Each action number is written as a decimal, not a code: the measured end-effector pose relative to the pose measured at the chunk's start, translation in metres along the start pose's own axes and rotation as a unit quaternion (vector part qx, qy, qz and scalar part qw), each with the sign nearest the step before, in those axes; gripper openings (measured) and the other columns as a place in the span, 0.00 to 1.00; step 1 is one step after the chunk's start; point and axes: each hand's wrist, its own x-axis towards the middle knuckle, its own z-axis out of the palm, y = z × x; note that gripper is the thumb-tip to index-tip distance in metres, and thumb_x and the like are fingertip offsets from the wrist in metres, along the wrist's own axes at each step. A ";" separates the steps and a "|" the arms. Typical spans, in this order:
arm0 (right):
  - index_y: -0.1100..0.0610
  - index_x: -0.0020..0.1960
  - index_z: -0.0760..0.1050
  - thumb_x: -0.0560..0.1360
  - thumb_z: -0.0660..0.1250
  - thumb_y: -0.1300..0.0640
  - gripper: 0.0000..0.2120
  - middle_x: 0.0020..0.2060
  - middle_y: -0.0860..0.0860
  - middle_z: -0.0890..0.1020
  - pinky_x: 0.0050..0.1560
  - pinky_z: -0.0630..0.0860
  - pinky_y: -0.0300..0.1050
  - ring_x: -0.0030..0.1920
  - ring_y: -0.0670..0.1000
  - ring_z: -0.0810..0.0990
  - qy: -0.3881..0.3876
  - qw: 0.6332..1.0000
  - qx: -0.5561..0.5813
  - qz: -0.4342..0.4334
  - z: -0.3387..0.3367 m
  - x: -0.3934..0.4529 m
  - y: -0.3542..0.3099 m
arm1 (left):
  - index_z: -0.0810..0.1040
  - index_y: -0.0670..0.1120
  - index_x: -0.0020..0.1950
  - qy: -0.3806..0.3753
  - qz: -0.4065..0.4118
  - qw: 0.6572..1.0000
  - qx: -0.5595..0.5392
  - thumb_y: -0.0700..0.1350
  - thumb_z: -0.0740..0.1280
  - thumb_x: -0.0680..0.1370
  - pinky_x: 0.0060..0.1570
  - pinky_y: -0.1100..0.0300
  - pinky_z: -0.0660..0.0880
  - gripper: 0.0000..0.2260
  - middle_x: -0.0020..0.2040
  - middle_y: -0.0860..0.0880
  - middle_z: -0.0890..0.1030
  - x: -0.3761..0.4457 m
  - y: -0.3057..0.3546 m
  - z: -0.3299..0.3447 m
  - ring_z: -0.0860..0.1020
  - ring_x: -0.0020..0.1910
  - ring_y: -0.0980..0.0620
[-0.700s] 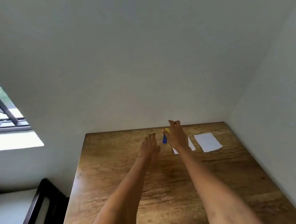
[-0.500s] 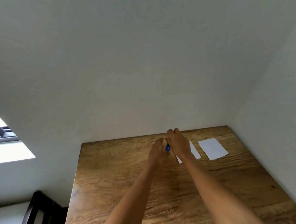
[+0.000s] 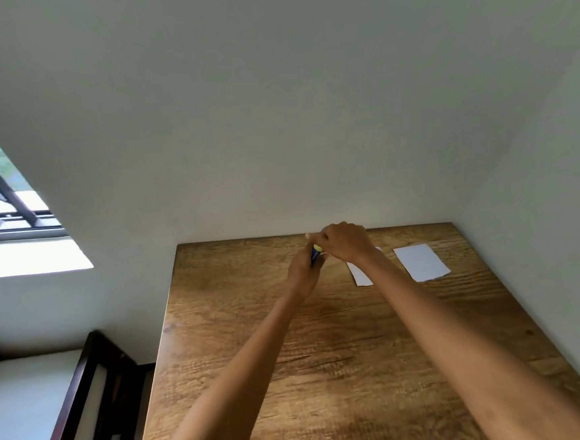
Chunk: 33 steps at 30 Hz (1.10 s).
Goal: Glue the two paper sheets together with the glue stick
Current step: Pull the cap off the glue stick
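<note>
A blue and yellow glue stick (image 3: 316, 253) is held above the far part of the wooden table (image 3: 325, 354). My left hand (image 3: 304, 272) grips its blue body from below. My right hand (image 3: 346, 241) closes over its upper yellow end. Two white paper sheets lie flat to the right: one sheet (image 3: 361, 273) is partly hidden under my right wrist, the other sheet (image 3: 422, 262) lies fully in view near the right wall.
The table stands in a corner, with walls at its far and right edges. A dark wooden frame with a white cushion (image 3: 37, 409) sits low on the left. A window (image 3: 2, 205) is at the upper left.
My left hand has come onto the glue stick, and both hands now hold it together. The view has shifted slightly.
</note>
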 end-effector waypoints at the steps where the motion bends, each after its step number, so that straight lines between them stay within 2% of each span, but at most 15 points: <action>1: 0.60 0.39 0.77 0.77 0.52 0.38 0.28 0.29 0.50 0.77 0.39 0.70 0.46 0.37 0.55 0.78 -0.035 0.999 -0.019 -0.015 -0.004 -0.002 -0.001 | 0.71 0.40 0.56 0.001 0.005 1.000 0.004 0.44 0.61 0.80 0.30 0.63 0.62 0.09 0.36 0.50 0.73 -0.006 -0.001 -0.002 0.69 0.32 0.53; 3: 0.58 0.47 0.81 0.78 0.52 0.41 0.25 0.36 0.55 0.82 0.43 0.73 0.49 0.40 0.55 0.80 -0.098 0.993 -0.024 -0.062 -0.008 -0.006 -0.004 | 0.71 0.42 0.60 0.002 0.007 1.000 0.005 0.44 0.61 0.80 0.30 0.66 0.63 0.10 0.35 0.52 0.73 -0.018 -0.003 -0.006 0.69 0.32 0.54; 5: 0.57 0.50 0.80 0.79 0.53 0.43 0.23 0.38 0.57 0.82 0.40 0.71 0.47 0.36 0.52 0.77 -0.135 0.985 -0.012 -0.110 -0.012 -0.011 -0.007 | 0.72 0.43 0.59 0.000 0.001 1.000 -0.004 0.44 0.61 0.80 0.30 0.69 0.64 0.09 0.32 0.56 0.71 -0.030 -0.004 -0.012 0.68 0.31 0.58; 7: 0.55 0.42 0.78 0.78 0.55 0.43 0.20 0.30 0.52 0.77 0.34 0.66 0.43 0.30 0.48 0.72 -0.144 0.979 0.041 -0.135 -0.015 -0.017 -0.009 | 0.73 0.45 0.55 -0.008 -0.015 0.999 -0.034 0.43 0.61 0.80 0.31 0.72 0.66 0.05 0.32 0.56 0.70 -0.040 -0.007 -0.018 0.67 0.31 0.60; 9: 0.50 0.36 0.70 0.77 0.59 0.43 0.15 0.28 0.47 0.73 0.33 0.64 0.42 0.29 0.46 0.70 -0.136 0.976 0.086 -0.148 -0.020 -0.019 -0.009 | 0.71 0.49 0.50 -0.013 -0.040 0.997 -0.062 0.44 0.60 0.80 0.34 0.70 0.66 0.01 0.36 0.57 0.71 -0.050 -0.013 -0.026 0.69 0.35 0.61; 12: 0.50 0.40 0.70 0.74 0.65 0.45 0.10 0.35 0.50 0.78 0.36 0.67 0.43 0.34 0.47 0.73 -0.133 0.967 0.137 -0.170 -0.022 -0.020 -0.005 | 0.71 0.48 0.51 -0.010 -0.066 0.994 -0.084 0.45 0.59 0.81 0.42 0.63 0.68 0.03 0.44 0.54 0.74 -0.065 -0.025 -0.034 0.72 0.43 0.56; 14: 0.52 0.44 0.70 0.72 0.69 0.48 0.11 0.41 0.51 0.80 0.39 0.70 0.42 0.39 0.48 0.76 -0.111 0.961 0.203 -0.153 -0.015 -0.021 0.000 | 0.69 0.45 0.55 -0.011 -0.067 0.993 -0.098 0.45 0.56 0.82 0.46 0.61 0.69 0.06 0.47 0.51 0.72 -0.071 -0.028 -0.034 0.71 0.46 0.54; 17: 0.52 0.48 0.68 0.73 0.69 0.53 0.10 0.45 0.45 0.78 0.40 0.72 0.36 0.43 0.44 0.77 -0.071 0.940 0.322 -0.087 0.011 -0.029 0.005 | 0.66 0.46 0.48 0.018 -0.059 0.991 -0.115 0.45 0.53 0.82 0.42 0.64 0.67 0.05 0.41 0.51 0.69 -0.072 -0.026 -0.030 0.68 0.41 0.55; 19: 0.52 0.57 0.69 0.76 0.65 0.53 0.11 0.54 0.48 0.78 0.49 0.75 0.41 0.52 0.48 0.78 -0.058 0.920 0.387 -0.035 0.035 -0.036 0.005 | 0.69 0.47 0.50 0.051 -0.058 0.991 -0.109 0.45 0.55 0.82 0.40 0.66 0.68 0.05 0.41 0.51 0.70 -0.068 -0.026 -0.029 0.69 0.39 0.55; 21: 0.53 0.64 0.68 0.79 0.58 0.50 0.15 0.59 0.52 0.77 0.56 0.75 0.48 0.57 0.52 0.77 -0.052 0.915 0.399 0.018 0.058 -0.042 0.003 | 0.74 0.43 0.56 0.083 -0.065 0.990 -0.096 0.44 0.59 0.81 0.43 0.66 0.69 0.08 0.47 0.49 0.73 -0.063 -0.028 -0.031 0.72 0.44 0.54; 24: 0.55 0.60 0.66 0.80 0.55 0.50 0.12 0.57 0.53 0.77 0.55 0.74 0.48 0.56 0.53 0.76 -0.041 0.898 0.428 0.091 0.082 -0.048 -0.004 | 0.77 0.41 0.55 0.102 -0.052 0.988 -0.098 0.42 0.64 0.78 0.44 0.63 0.70 0.08 0.46 0.46 0.76 -0.056 -0.032 -0.036 0.75 0.44 0.52; 27: 0.56 0.54 0.63 0.79 0.59 0.53 0.08 0.55 0.56 0.78 0.50 0.74 0.48 0.53 0.53 0.77 -0.007 0.897 0.434 0.083 0.093 -0.050 -0.010 | 0.76 0.41 0.56 0.100 -0.033 0.990 -0.096 0.39 0.65 0.77 0.47 0.61 0.73 0.08 0.47 0.48 0.78 -0.051 -0.032 -0.039 0.77 0.47 0.52; 29: 0.56 0.52 0.64 0.78 0.62 0.54 0.09 0.51 0.57 0.79 0.51 0.77 0.55 0.50 0.56 0.79 0.023 0.909 0.412 0.060 0.101 -0.051 -0.013 | 0.76 0.42 0.57 0.108 -0.029 0.989 -0.097 0.37 0.66 0.76 0.45 0.67 0.74 0.09 0.48 0.50 0.79 -0.049 -0.035 -0.037 0.77 0.47 0.55; 31: 0.54 0.57 0.65 0.77 0.64 0.54 0.12 0.54 0.55 0.80 0.53 0.78 0.56 0.52 0.54 0.80 0.044 0.914 0.401 0.037 0.110 -0.056 -0.016 | 0.77 0.41 0.54 0.116 -0.031 0.988 -0.097 0.37 0.67 0.75 0.41 0.66 0.74 0.08 0.46 0.50 0.79 -0.048 -0.039 -0.035 0.77 0.44 0.55; 33: 0.52 0.67 0.63 0.78 0.63 0.55 0.20 0.59 0.53 0.79 0.57 0.77 0.51 0.57 0.52 0.79 0.056 0.913 0.403 0.024 0.121 -0.060 -0.017 | 0.77 0.41 0.52 0.120 -0.038 0.987 -0.097 0.36 0.68 0.75 0.41 0.58 0.74 0.07 0.44 0.48 0.79 -0.047 -0.044 -0.031 0.78 0.43 0.52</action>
